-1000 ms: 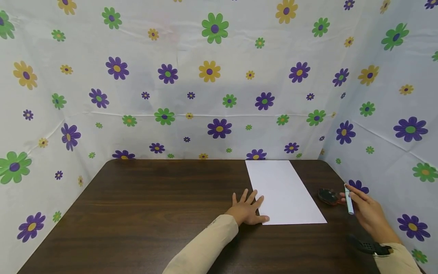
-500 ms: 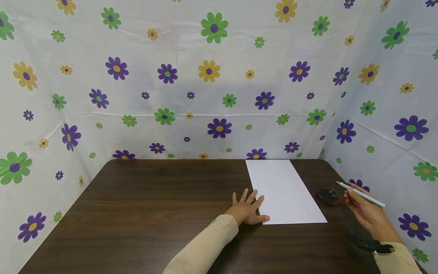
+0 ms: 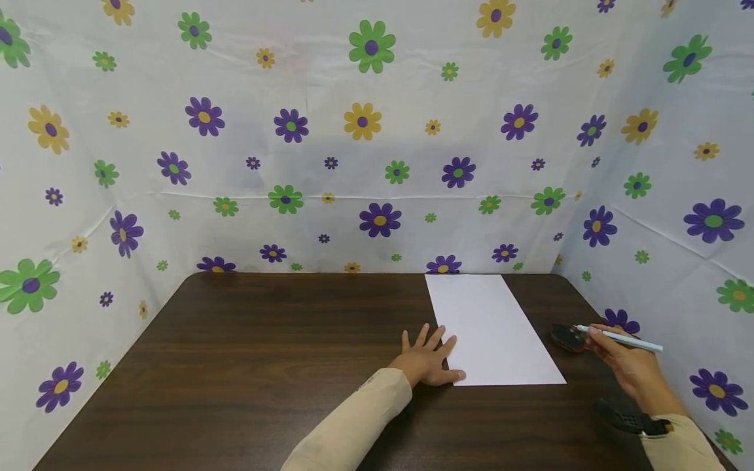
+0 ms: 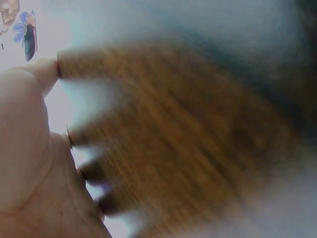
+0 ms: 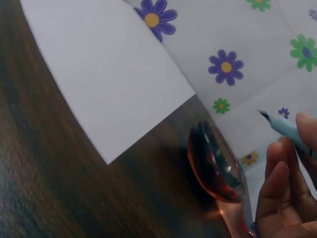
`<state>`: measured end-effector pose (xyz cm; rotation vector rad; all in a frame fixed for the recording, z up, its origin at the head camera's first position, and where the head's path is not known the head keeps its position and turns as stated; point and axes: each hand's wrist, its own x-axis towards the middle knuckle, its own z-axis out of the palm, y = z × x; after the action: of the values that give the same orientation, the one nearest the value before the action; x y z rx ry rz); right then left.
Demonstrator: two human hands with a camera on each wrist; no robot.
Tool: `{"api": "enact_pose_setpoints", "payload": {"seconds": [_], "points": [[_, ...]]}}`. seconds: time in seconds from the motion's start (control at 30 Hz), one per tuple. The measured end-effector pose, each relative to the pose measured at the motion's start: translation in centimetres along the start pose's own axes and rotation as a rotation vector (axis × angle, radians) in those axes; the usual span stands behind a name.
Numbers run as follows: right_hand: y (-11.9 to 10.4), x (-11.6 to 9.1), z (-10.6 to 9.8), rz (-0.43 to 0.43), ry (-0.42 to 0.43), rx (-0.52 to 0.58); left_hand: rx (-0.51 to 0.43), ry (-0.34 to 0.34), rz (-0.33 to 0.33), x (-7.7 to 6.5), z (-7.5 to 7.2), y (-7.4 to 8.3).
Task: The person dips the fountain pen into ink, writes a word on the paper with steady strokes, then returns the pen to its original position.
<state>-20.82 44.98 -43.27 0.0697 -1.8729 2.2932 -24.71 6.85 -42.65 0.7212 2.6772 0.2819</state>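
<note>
My left hand (image 3: 427,363) lies with its fingers spread over the left edge of a blank white sheet of paper (image 3: 501,333). In the left wrist view, the palm (image 4: 29,153) shows at the left and the rest is blurred. On the right side, my right hand (image 3: 636,373) holds a slim light-blue pen (image 3: 639,342) between thumb and fingers, tip pointing left. In the right wrist view the pen's dark point (image 5: 265,115) is bare. Close beside that hand lies a shiny, dark, oval-headed thing (image 3: 567,337) with a reddish handle (image 5: 233,218).
The dark wood-grain table (image 3: 265,366) reaches back to a white cloth wall (image 3: 235,137) printed with flowers. More of this cloth hangs at both sides, close to my right hand. A black strap (image 3: 633,418) sits around my right wrist.
In my right hand the pen has turned from nearly upright to lying back over the hand, tip leftward, and its tip has dropped towards the dark oval thing. My left hand stays put.
</note>
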Motion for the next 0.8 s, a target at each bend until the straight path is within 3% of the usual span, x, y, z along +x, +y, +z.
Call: {"api": "enact_pose_setpoints", "payload": {"seconds": [0.17, 0.33, 0.5, 0.63, 0.8], "points": [[0.3, 0.1, -0.3, 0.006, 0.048, -0.139, -0.002, 0.004, 0.007, -0.5, -0.3, 0.2], [0.4, 0.4, -0.2, 0.023, 0.136, -0.432, 0.004, 0.013, 0.004, 0.0, 0.0, -0.1], [0.7, 0.5, 0.0, -0.017, 0.171, -0.619, 0.003, 0.001, 0.001, 0.6, 0.6, -0.4], [0.6, 0.5, 0.3, -0.025, 0.227, -0.831, -0.002, 0.0, 0.004, 0.5, 0.5, -0.3], [0.2, 0.2, 0.9, 0.028, 0.282, -1.085, -0.013, 0.008, 0.012, -0.3, -0.1, 0.0]]}}
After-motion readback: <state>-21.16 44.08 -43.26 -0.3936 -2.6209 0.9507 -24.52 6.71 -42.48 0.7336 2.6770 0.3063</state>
